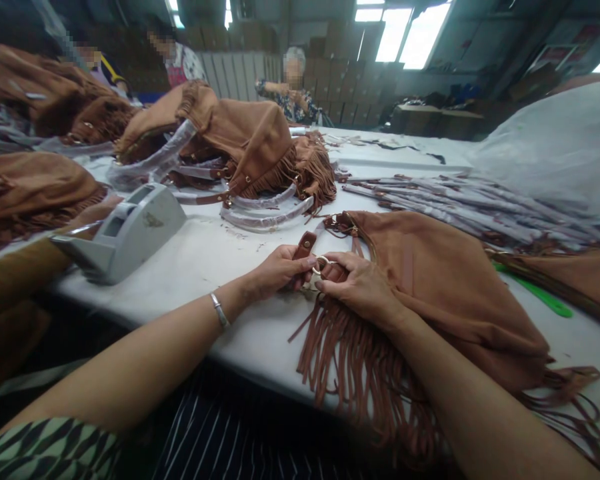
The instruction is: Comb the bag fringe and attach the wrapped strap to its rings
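Note:
A brown fringed handbag (440, 280) lies on the white table before me, its fringe (340, 353) hanging over the near edge. My left hand (283, 270) is closed on a brown leather strap (307, 244), whose end with a round metal stud sticks up above the fingers. Between the two hands is a pale metal ring (320, 265), touched by the left thumb. My right hand (363, 283) pinches a short leather tab (334, 272) that meets the ring at the bag's side. The fingers partly hide how strap and ring join.
A grey tape dispenser (130, 230) stands at the left. Behind it are piled brown handbags (250, 133) with plastic-wrapped handles. Wrapped straps (460, 200) lie at the back right, near a large plastic bag (555, 147). A green tool (540, 295) lies at right. Several people work beyond.

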Demonstrator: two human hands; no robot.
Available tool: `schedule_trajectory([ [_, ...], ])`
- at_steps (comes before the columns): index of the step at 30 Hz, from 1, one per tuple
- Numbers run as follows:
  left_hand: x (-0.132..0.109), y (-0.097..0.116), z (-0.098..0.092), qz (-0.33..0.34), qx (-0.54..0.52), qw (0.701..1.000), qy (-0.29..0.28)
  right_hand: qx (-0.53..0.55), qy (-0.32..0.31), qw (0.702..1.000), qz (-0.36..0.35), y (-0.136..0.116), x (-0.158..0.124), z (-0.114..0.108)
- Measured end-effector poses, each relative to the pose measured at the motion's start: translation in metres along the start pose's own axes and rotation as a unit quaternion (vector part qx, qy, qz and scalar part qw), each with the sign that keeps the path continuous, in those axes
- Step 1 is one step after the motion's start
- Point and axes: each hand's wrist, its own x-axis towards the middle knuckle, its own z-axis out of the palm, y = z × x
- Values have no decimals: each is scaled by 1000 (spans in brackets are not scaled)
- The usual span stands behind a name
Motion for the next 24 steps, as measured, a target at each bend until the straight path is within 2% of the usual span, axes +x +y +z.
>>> schedule_trajectory([
  [2,1,0,-3,-7,-17,1000,-23,42,-11,999,7,3,1,-1],
  [5,1,1,-5,-11,-22,999,-33,151,-76,985,18,9,5,0],
  [7,0,2,-4,-13,-20,999,-32,259,-132,956,32,12,8,0],
  [9,-1,4,-3,-16,-14,999,-33,359,-179,914,56,13,12,0],
  [11,-2,4,-2,-16,-4,999,-28,406,-213,886,73,13,15,-3],
  [12,-3,4,-1,-15,2,1000,-22,407,-224,882,74,13,16,-4],
  [15,-4,2,0,-3,10,1000,-11,384,-259,884,61,12,17,-7],
  [17,-4,1,0,5,8,1000,-10,339,-262,902,50,13,17,-9],
  [20,-5,0,0,-1,-1,1000,-7,184,-220,958,28,11,18,-11],
  [22,-5,1,0,-6,-7,1000,-9,105,-197,975,7,9,18,-11],
  [24,-6,2,0,-6,-8,1000,-4,88,-179,980,-17,8,16,-10],
])
